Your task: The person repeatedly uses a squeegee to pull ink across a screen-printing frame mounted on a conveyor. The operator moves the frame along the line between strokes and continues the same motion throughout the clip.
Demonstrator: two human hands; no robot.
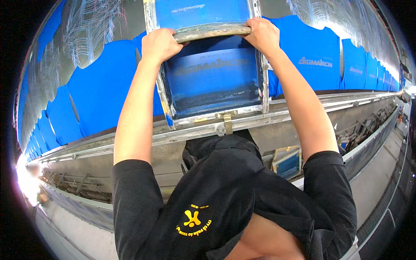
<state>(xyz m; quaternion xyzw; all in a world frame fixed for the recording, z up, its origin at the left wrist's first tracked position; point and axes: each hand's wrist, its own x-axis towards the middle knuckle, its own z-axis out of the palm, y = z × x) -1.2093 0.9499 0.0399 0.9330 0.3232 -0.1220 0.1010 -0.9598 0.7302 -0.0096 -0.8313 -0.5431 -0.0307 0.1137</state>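
Both arms stretch forward over a screen-printing frame (264, 82) with pale, ink-stained metal edges and a mesh that shows blue through it. A worn wooden-handled squeegee (210, 31) lies across the frame, dark ink along its near side. My left hand (161, 45) is closed round the squeegee's left end, and my right hand (263, 35) grips its right end. Dark ink is also spread along the near part of the mesh. Beneath the frame is blue fabric, and a small metal clamp (227, 123) sits at the frame's near edge on the rail.
Blue cut fabric pieces (310, 58) lie in a long row left and right on the printing table. A metal rail (182, 138) runs along its near edge. Another frame (287, 162) stands below, beside my right arm. More racks (368, 125) hold items at the lower right.
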